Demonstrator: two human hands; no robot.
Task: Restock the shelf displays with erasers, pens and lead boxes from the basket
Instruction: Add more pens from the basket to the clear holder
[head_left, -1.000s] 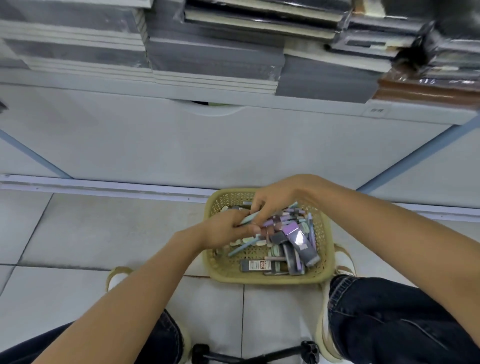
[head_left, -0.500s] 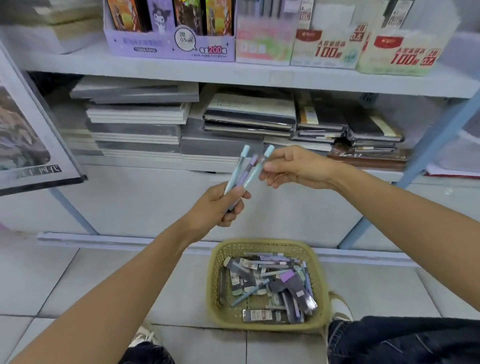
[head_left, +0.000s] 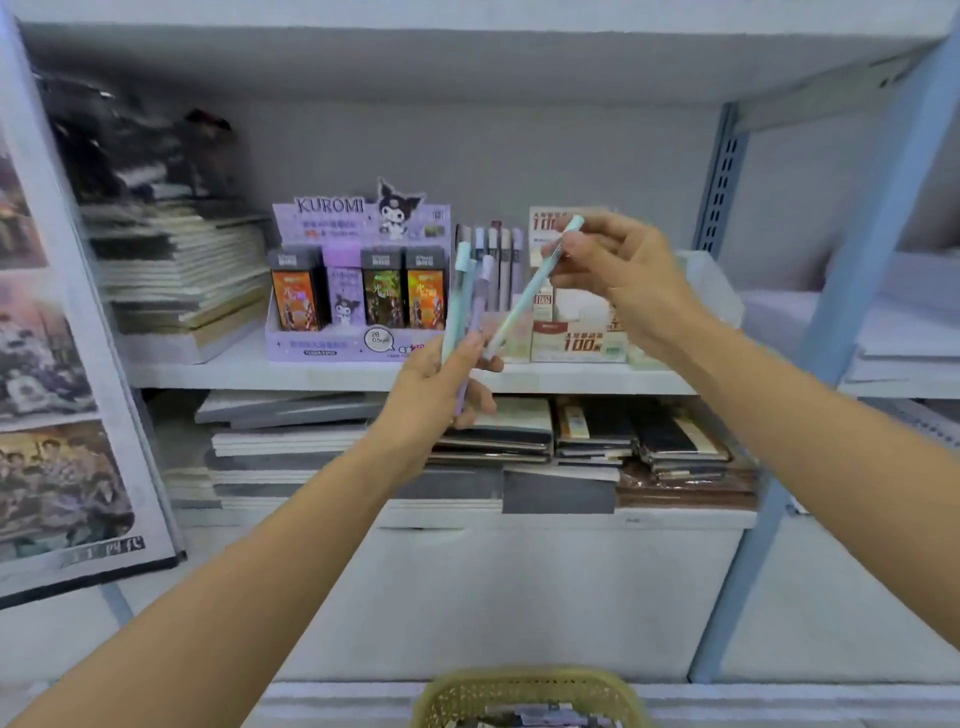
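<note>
While the left grip (head_left: 435, 387) clasps a pen bunch (head_left: 461, 299), the right grip (head_left: 621, 275) pinches 1 mint pen (head_left: 525, 300).

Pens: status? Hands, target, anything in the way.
Left hand grips pen bundle. Right hand pinches one teal pen. Pen display right behind them, path looks open.

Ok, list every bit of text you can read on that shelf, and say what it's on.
"KUROMI": header of the purple display box.
"2B", "0.5": round label on its front.
"100": white-and-red box.
Print on the lead boxes and the poster: too blurred.
</note>
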